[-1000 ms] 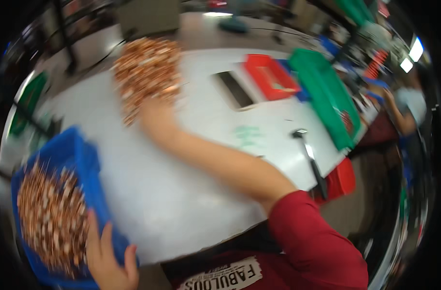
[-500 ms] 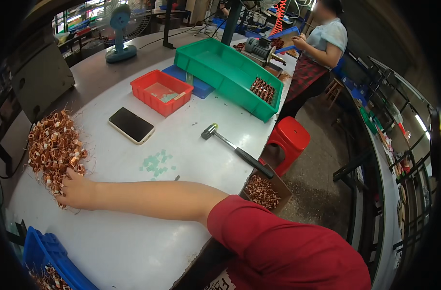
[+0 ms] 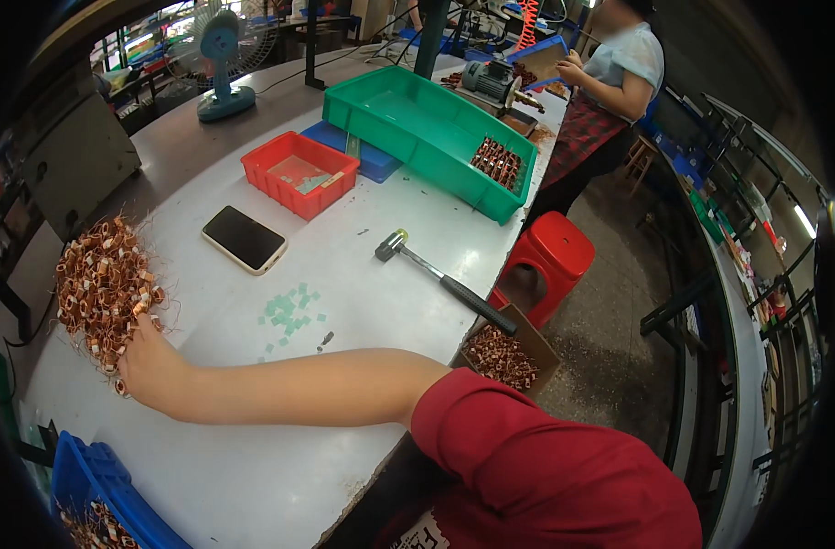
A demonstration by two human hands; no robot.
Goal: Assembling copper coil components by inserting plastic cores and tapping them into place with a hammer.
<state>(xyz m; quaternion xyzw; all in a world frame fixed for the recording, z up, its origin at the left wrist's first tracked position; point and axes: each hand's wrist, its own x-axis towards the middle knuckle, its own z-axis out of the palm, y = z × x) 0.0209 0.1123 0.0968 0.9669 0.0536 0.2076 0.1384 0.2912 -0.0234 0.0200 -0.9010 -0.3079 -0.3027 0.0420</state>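
Observation:
My right hand [image 3: 152, 366] reaches across the table to the near side of a heap of small copper wire coils [image 3: 102, 284] with loose wire ends. Its fingers are drawn together at the coils, and a copper coil shows at a fingertip. The back of the hand hides the other fingers. My left hand is out of view. To the right of the heap lie a phone [image 3: 244, 240] with a dark screen and a scatter of small pale green squares [image 3: 289, 311]. A hammer [image 3: 445, 281] with a black handle rests near the table edge.
A red bin [image 3: 299, 174], a long green tray [image 3: 427, 137] holding coils and a fan [image 3: 223, 69] stand farther back. A blue bin [image 3: 116, 494] is at the near left. Beside the table are a red stool [image 3: 559, 247], a box of copper pieces [image 3: 504, 357] and another person [image 3: 623, 73].
My right hand has shifted slightly right and its fingers have drawn together at the heap's edge. The forearm sits a little lower. The whole view has shifted slightly.

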